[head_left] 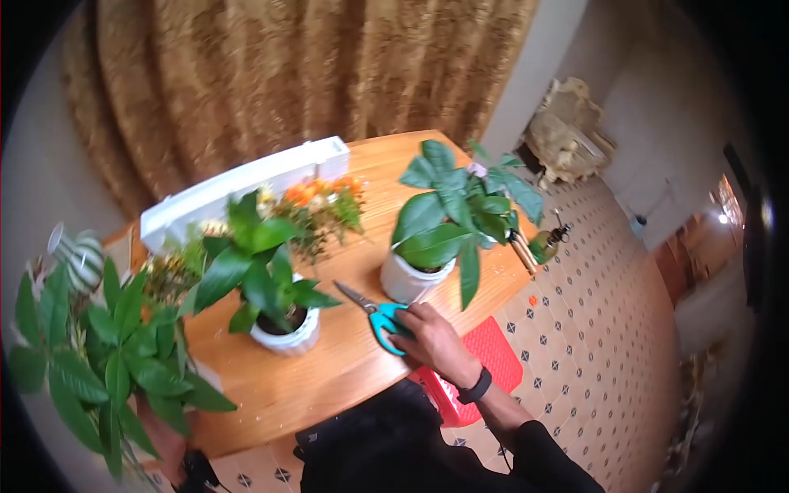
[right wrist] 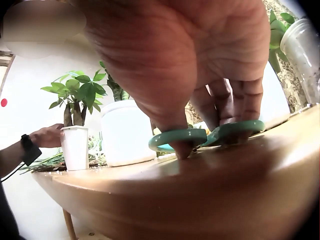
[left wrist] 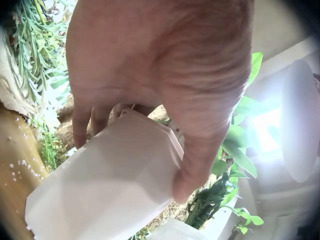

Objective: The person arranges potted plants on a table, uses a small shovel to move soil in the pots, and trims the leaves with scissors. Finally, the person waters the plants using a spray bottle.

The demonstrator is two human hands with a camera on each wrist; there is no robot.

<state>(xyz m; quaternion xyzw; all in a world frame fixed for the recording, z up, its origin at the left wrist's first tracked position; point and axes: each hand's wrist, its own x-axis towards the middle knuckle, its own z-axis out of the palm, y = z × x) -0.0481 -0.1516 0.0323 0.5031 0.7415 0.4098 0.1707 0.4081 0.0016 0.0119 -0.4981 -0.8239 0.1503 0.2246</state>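
Note:
My left hand grips a white plant pot near its rim, with the thumb on one side and the fingers on the other. In the head view, a broad-leaved plant at the table's left end hides most of that hand and the pot. My right hand holds scissors low at the table's front edge, blades pointing toward the back. In the right wrist view, the thumb and fingers pass through the turquoise handle loops.
Two more plants in white pots stand on the wooden table. Behind them are a long white planter and orange flowers. A striped vase stands far left. A red stool is beside the front edge.

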